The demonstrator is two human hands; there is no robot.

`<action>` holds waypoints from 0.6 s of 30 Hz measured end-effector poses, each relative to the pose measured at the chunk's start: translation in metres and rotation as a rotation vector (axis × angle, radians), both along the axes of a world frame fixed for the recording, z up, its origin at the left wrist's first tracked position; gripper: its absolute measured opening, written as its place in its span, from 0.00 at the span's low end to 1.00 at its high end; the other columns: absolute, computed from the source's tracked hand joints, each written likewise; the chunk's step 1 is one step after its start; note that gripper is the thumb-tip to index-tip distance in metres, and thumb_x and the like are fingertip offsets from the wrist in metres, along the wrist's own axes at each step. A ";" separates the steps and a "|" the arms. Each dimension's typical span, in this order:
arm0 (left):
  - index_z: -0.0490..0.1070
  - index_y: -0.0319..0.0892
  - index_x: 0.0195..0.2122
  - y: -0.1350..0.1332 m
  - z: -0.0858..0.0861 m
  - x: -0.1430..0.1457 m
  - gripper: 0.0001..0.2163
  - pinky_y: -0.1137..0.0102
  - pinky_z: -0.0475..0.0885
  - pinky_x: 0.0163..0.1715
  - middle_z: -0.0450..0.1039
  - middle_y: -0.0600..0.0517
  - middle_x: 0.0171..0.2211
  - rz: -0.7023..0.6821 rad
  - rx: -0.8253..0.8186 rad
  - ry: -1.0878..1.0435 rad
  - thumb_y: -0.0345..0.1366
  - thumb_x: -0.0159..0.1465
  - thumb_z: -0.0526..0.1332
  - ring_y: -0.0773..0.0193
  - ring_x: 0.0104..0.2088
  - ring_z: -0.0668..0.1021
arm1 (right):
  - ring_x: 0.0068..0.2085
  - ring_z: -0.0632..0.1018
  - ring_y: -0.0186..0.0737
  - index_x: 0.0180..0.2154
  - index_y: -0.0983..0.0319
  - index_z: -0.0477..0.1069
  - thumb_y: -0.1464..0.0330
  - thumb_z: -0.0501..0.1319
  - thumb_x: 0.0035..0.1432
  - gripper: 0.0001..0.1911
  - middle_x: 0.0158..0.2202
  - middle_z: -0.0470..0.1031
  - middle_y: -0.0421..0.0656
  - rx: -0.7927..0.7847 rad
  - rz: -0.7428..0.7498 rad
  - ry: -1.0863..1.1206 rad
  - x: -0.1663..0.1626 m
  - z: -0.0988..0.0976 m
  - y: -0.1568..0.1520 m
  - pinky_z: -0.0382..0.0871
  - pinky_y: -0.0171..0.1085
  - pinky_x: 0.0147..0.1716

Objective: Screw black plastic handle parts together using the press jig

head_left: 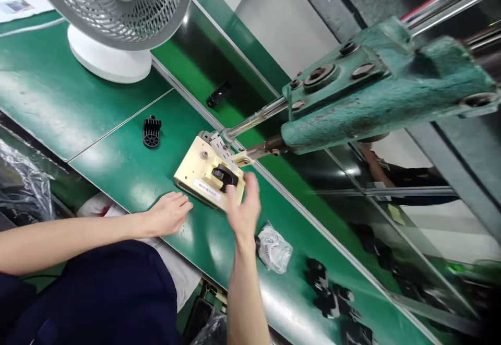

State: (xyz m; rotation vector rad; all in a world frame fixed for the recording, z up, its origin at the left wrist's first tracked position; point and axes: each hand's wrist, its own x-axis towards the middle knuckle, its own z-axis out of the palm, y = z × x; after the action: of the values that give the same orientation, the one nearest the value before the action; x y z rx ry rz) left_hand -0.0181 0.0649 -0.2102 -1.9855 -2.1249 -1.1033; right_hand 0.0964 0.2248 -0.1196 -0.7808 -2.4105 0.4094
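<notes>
A cream-coloured fixture block [191, 170] with a printed white label sits on the green bench under the press. In its recess lies a black plastic part [225, 175]. My right hand [245, 206] is at the fixture's right end, thumb and fingers apart, the thumb close to the black part's near end. Whether the thumb touches it I cannot tell. On the bench by the fixture's front left corner rests my left hand [170, 213], fingers curled in with nothing visible in them. A ribbed black plastic piece [151, 132] lies to the left of the fixture.
A green press arm [371, 94] reaches in from the upper right down to the fixture. A fan [113, 63] stands at the upper left. A clear plastic bag [275, 247] and several black parts [324, 285] lie on the bench [109, 152] at the right.
</notes>
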 end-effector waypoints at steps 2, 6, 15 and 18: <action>0.70 0.40 0.32 0.002 -0.001 -0.001 0.08 0.66 0.69 0.30 0.71 0.48 0.26 0.011 0.014 -0.058 0.26 0.58 0.53 0.61 0.28 0.73 | 0.56 0.68 0.55 0.56 0.67 0.62 0.58 0.54 0.60 0.27 0.54 0.66 0.58 0.083 0.065 -0.157 -0.015 -0.019 0.012 0.62 0.55 0.53; 0.70 0.40 0.34 0.003 0.010 -0.005 0.09 0.69 0.70 0.27 0.72 0.50 0.25 0.021 0.112 -0.328 0.28 0.60 0.51 0.65 0.25 0.73 | 0.47 0.72 0.54 0.50 0.66 0.68 0.54 0.59 0.55 0.27 0.46 0.73 0.55 0.127 0.241 -0.284 -0.019 -0.006 0.038 0.68 0.51 0.46; 0.69 0.41 0.34 0.010 0.083 -0.061 0.05 0.70 0.72 0.32 0.73 0.50 0.29 0.234 0.382 -0.314 0.28 0.61 0.54 0.66 0.31 0.76 | 0.42 0.73 0.48 0.48 0.60 0.71 0.51 0.65 0.48 0.29 0.42 0.73 0.49 -0.189 0.190 0.092 0.028 0.023 0.027 0.69 0.48 0.43; 0.69 0.40 0.35 0.045 0.088 -0.116 0.06 0.72 0.71 0.29 0.73 0.50 0.31 0.376 0.310 -0.272 0.29 0.60 0.53 0.66 0.30 0.75 | 0.42 0.74 0.48 0.46 0.58 0.71 0.49 0.65 0.47 0.28 0.43 0.74 0.49 -0.685 -0.011 0.474 0.060 -0.018 0.006 0.70 0.48 0.43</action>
State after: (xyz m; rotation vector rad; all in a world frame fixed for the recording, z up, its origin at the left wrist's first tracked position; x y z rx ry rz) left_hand -0.1338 0.1100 -0.1218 -1.3006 -2.1535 -1.5740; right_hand 0.1566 0.2307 -0.1379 -0.8485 -1.8105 1.2958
